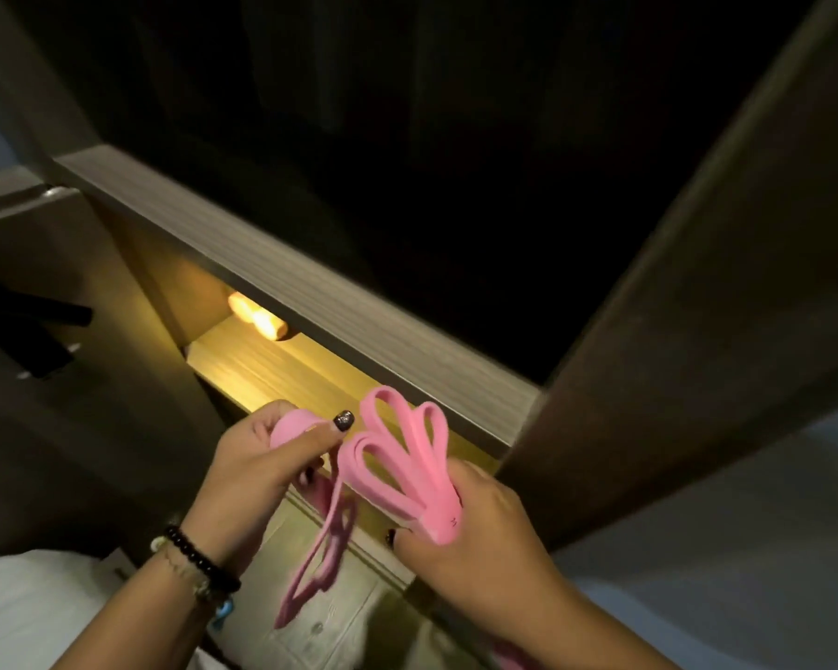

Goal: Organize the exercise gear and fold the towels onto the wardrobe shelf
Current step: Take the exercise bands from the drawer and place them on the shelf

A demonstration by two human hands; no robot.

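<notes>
Pretty sure this is a bedroom at home, looking into a built-in wardrobe. The giveaway is the wood-grain wardrobe shelf (pixel 310 278) running across the middle: above it there's a dark hanging space where dim clothes (pixel 407 137) seem to hang, and right under it a small warm light (pixel 257 315) glows on a lower wooden board. An open door panel (pixel 697 282) stands to the right of the shelf, with pale bedding-like fabric (pixel 30 606) lower left
</notes>
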